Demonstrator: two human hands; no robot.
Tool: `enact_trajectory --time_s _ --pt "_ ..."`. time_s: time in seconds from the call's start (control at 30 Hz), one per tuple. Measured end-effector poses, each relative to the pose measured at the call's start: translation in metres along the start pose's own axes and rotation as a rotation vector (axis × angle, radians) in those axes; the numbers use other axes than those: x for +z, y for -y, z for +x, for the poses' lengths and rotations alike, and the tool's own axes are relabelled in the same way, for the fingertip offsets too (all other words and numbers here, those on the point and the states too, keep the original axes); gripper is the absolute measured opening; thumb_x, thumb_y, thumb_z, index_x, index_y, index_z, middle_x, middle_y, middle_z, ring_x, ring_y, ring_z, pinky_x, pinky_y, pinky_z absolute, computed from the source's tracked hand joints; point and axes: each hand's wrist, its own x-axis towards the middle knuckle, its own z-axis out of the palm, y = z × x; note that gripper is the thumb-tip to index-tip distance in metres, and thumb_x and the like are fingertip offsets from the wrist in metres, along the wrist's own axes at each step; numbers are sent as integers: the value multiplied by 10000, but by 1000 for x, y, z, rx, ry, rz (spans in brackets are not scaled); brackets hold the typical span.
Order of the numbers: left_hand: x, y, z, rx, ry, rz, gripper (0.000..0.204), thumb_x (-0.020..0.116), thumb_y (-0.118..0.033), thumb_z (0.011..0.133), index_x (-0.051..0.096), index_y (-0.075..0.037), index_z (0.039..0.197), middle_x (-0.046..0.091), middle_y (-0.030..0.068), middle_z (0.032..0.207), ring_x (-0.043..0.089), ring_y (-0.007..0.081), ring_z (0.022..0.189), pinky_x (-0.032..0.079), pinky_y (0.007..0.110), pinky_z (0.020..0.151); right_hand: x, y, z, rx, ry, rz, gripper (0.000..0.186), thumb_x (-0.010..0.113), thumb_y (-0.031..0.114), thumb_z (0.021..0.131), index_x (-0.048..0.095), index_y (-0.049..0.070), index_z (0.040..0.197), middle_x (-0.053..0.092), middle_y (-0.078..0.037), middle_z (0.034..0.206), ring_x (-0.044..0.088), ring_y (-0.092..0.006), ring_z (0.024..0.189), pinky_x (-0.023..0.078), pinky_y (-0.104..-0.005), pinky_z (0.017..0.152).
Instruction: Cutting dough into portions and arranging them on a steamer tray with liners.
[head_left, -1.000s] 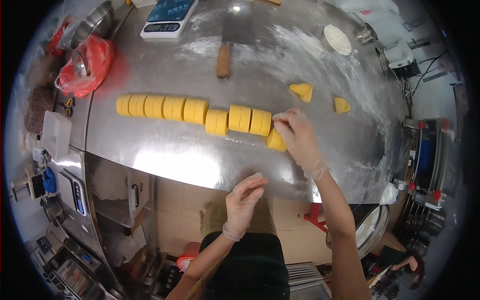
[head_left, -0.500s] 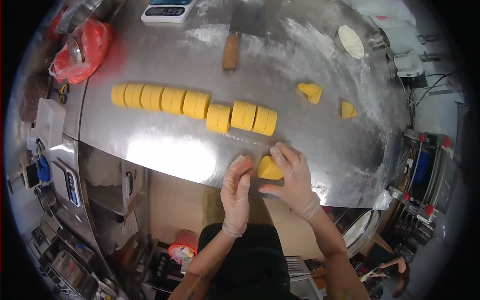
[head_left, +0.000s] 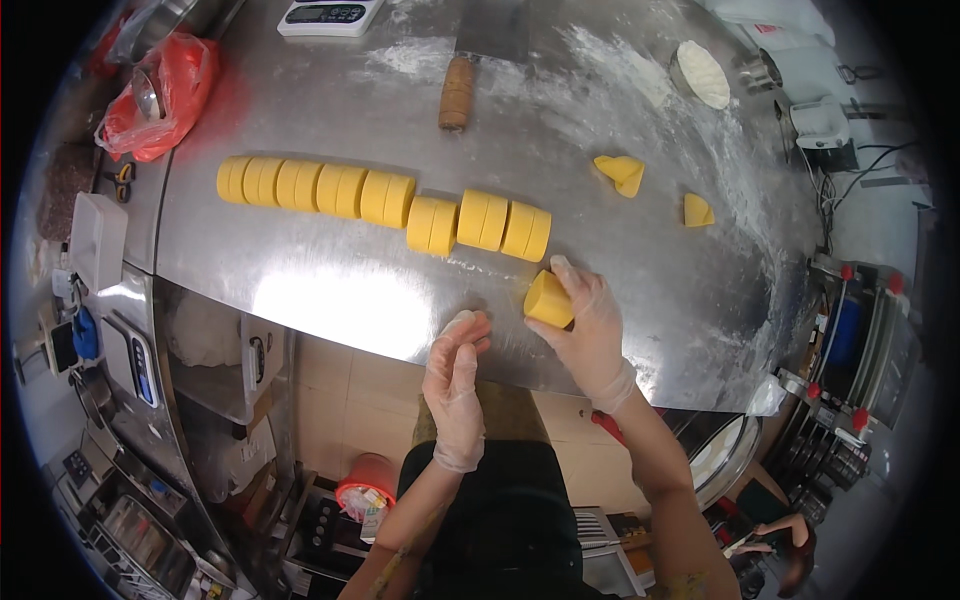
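My right hand [head_left: 590, 335], in a clear glove, grips a round yellow dough piece [head_left: 548, 298] just above the near edge of the steel table [head_left: 330, 290]. My left hand [head_left: 456, 375], also gloved, is held flat and upright beside it, fingers together and nothing in it. A row of several cut yellow dough slices [head_left: 380, 198] lies across the table, its right end just above the held piece. Two small yellow dough scraps [head_left: 622, 173] [head_left: 697, 210] lie further right on the floured surface.
A cleaver with a wooden handle [head_left: 458, 90] and a digital scale [head_left: 330, 15] lie at the far edge. A red plastic bag [head_left: 160, 95] sits far left, a white flour disc [head_left: 702, 75] far right. Machines stand at the right edge [head_left: 850, 330].
My right hand took a dough piece from the row's right end and brought it to the near edge. Both hands met on it, then the left hand came off.
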Motion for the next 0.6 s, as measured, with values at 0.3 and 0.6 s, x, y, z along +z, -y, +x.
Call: enact_trajectory --time_s 0.3,0.6 --pt "29 19 27 -415 231 -886 730 398 -639 949 479 -35 1351 533 143 1350 439 294 1303 350 434 1102 -34 21 4 834 329 1501 458 690 244 887 549 -11 1240 636 -79 1081 629 -159 913 502 -285 796" --pt "9 16 28 -357 122 -894 689 387 -651 944 586 -64 1245 586 121 1253 534 297 1199 384 487 1078 -39 28 37 310 -88 292 643 776 270 792 506 -16 1301 634 -161 1113 629 -288 996 505 -363 860"
